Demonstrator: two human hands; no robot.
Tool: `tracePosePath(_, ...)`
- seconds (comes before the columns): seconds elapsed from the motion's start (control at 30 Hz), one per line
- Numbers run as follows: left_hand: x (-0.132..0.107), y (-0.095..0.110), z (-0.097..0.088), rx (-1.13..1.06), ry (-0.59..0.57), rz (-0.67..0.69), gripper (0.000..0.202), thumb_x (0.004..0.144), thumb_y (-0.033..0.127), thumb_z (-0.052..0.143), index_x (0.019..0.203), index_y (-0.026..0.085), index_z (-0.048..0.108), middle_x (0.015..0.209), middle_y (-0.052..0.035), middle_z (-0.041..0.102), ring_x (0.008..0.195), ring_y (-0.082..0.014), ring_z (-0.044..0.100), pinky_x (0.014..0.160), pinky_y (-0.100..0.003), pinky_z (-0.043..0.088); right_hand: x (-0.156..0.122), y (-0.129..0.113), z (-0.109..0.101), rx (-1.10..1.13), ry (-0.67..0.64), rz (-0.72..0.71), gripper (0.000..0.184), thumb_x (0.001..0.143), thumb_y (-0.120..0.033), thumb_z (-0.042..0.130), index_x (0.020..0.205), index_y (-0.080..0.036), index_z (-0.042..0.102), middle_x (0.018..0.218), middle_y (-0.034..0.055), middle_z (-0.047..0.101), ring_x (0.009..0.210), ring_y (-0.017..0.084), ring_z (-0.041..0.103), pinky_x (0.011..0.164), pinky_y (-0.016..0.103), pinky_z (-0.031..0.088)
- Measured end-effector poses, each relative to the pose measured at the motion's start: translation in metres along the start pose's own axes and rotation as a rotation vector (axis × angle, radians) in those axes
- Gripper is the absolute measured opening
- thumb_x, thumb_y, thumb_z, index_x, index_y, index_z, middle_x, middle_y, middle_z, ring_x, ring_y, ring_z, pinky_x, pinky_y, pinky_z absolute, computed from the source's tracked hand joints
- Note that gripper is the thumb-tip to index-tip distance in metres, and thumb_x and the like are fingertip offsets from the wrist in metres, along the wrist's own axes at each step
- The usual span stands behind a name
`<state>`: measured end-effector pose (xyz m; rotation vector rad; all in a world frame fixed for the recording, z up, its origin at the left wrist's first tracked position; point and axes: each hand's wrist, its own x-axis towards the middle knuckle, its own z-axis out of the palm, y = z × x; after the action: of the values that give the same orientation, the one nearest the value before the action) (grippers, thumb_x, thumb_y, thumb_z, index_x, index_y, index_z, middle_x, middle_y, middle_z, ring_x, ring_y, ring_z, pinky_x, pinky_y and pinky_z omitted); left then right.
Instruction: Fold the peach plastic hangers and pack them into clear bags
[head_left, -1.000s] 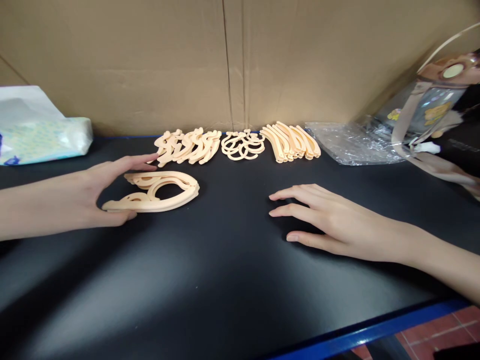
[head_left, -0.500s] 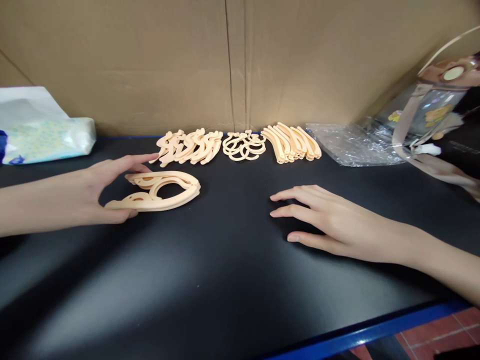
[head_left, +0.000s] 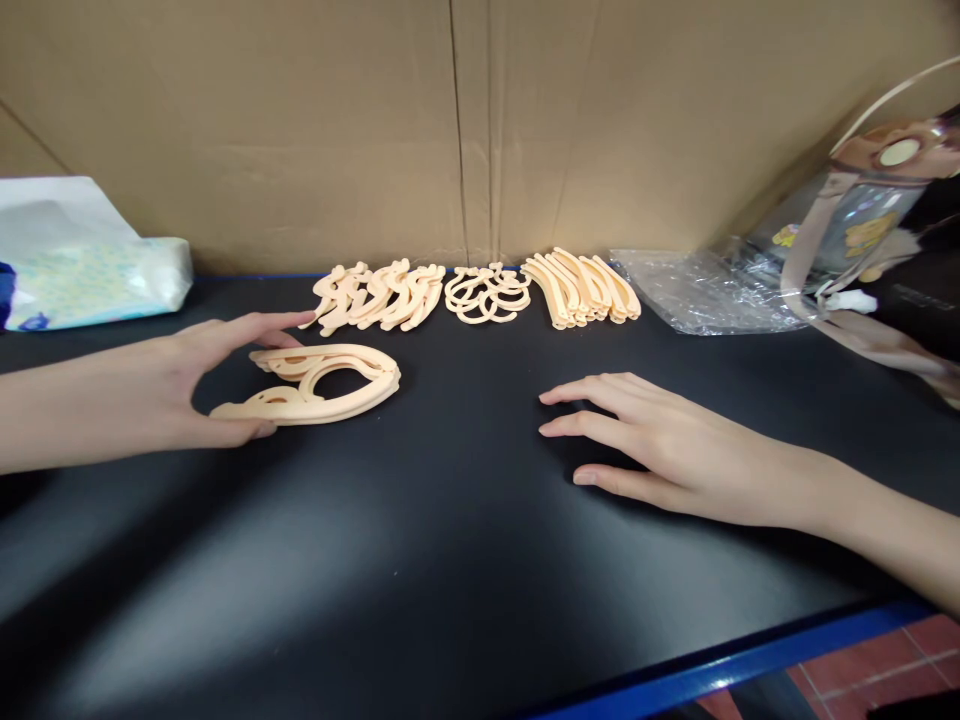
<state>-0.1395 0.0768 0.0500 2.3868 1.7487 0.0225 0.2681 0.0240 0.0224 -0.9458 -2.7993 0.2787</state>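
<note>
On the black table lies a small stack of beige folding hangers [head_left: 352,408], folded into a loop. My left hand [head_left: 187,385] is spread loosely around its left end, the thumb against the near edge and the fingers by the far edge, index finger stretched out beyond it. Some of those fingers are partly hidden. My right hand [head_left: 660,440] rests on the table at the right, fingers apart, holding nothing. Along the back stand three groups of beige parts: wavy pieces [head_left: 379,295], curved hooks [head_left: 487,293] and long curved arms [head_left: 581,288].
A clear plastic bag [head_left: 705,290] lies at the back right, beside a transparent bottle [head_left: 862,215] with a strap. A tissue pack [head_left: 97,280] sits at the back left. Brown cardboard [head_left: 300,130] rises behind the table, whose blue edge [head_left: 735,660] shows at the lower right.
</note>
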Motion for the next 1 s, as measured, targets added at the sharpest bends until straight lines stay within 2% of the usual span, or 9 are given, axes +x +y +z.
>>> tracePosePath(0.63, -0.0005, 0.0074, -0.0054, 0.026, 0.014, -0.023, 0.086, 0.068, 0.056, 0.053, 0.147, 0.024, 0.04, 0.125, -0.0027, 0.064, 0.106, -0.0267, 0.064, 0.101, -0.035, 0.041, -0.0011, -0.0007, -0.0003, -0.008, -0.01, -0.001, 0.036, 0.1, -0.037, 0.047, 0.128, -0.021, 0.061, 0.14, 0.0136, 0.055, 0.125, 0.027, 0.055, 0.103, 0.048, 0.047)
tracePosePath(1.0, -0.0003, -0.001, -0.0026, 0.018, -0.001, -0.013, 0.084, 0.071, 0.057, 0.053, 0.149, 0.027, 0.037, 0.131, -0.0039, 0.061, 0.108, -0.0292, 0.063, 0.098, -0.037, 0.041, -0.0003, -0.0005, -0.0003, -0.014, -0.027, 0.0, 0.035, 0.1, -0.037, 0.046, 0.128, -0.02, 0.06, 0.139, 0.0134, 0.054, 0.124, 0.027, 0.054, 0.103, 0.047, 0.046)
